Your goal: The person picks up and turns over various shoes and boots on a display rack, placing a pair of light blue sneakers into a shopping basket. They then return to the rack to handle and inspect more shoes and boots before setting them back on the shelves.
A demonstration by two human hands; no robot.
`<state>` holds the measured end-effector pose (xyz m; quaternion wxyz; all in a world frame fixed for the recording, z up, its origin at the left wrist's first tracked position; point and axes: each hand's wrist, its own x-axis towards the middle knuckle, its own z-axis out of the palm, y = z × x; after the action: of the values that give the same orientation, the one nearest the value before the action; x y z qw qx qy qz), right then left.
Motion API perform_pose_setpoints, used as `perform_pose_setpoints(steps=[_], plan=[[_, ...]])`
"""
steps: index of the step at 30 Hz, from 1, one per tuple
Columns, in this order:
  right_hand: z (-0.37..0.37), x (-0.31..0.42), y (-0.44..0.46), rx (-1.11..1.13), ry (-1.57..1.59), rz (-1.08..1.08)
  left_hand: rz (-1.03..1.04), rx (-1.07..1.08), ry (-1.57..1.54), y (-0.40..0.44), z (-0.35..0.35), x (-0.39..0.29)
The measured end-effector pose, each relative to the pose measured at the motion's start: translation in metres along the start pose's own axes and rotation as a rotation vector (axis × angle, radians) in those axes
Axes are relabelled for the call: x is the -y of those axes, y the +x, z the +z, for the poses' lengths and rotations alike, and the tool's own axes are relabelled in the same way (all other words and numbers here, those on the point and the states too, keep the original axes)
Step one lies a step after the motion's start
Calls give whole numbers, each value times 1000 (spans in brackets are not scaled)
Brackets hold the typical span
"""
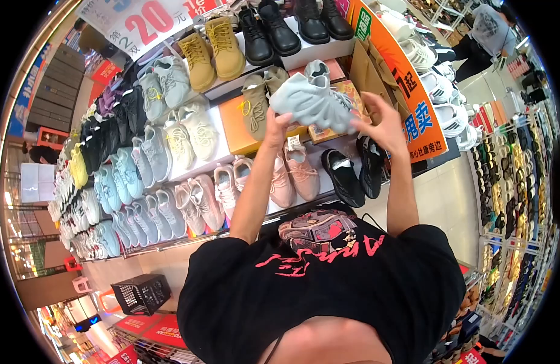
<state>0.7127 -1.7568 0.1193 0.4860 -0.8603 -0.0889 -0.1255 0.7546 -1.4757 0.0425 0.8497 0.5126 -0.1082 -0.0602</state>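
Observation:
A light grey sneaker (pixel 310 103) with a sculpted, ridged sole is held up sideways between my two hands, above the shoe display. My left hand (pixel 277 127) is closed on its left end, with the thumb in front and the other fingers mostly hidden behind the shoe. At the right end, my right hand (pixel 383 126) grips the sole edge with its fingertips, while an upper finger curves away from the shoe. Behind the sneaker, olive shoes (pixel 254 108) stand on an orange box (pixel 228 130). Below it are pink sneakers (pixel 301 170) and black shoes (pixel 342 179).
Tan boots (pixel 224 48) and black boots (pixel 278 30) line the upper shelf. Rows of sneakers (pixel 113 185) extend left. An orange sign (pixel 422 115) borders the display's right side. A black basket (pixel 140 293) is on the floor at left; a person (pixel 489 36) is at upper right.

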Motion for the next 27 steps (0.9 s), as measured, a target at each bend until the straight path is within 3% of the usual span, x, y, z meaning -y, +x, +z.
perform_pose_setpoints(steps=[2, 3, 5, 7, 9, 12, 13, 15, 17, 20, 25, 27], plan=[[22, -24, -10, 202, 44, -26, -54, 45, 2, 10, -6, -4], [24, 9, -12, 346, 138, 51, -87, 134, -51, 18, -6, -2], [52, -21, -25, 242, 246, 118, -116, 225, -103, 26, 1, -2], [71, -44, -28, 129, 428, 195, -218, 110, -15, 31, 19, -6], [81, -62, -22, 16, 610, 264, -273, -35, -37, 42, 17, 31], [91, -116, 8, -319, 390, 237, -80, -118, 436, 46, 10, 92], [87, -114, 14, -326, 389, 238, -81, -111, 437, 42, 9, 104], [77, -109, 28, -228, 41, 483, -18, -113, 871, 39, 6, 125], [92, -129, 42, -225, -78, 512, -70, -125, 911, 36, 9, 140], [114, -138, 58, -359, -606, 469, -93, -147, 1041, 28, 16, 144], [129, -178, 65, -366, -613, 475, 72, -162, 1088, 16, 13, 159], [131, -193, 61, -464, -507, 209, 62, -141, 1091, 14, 15, 158]])
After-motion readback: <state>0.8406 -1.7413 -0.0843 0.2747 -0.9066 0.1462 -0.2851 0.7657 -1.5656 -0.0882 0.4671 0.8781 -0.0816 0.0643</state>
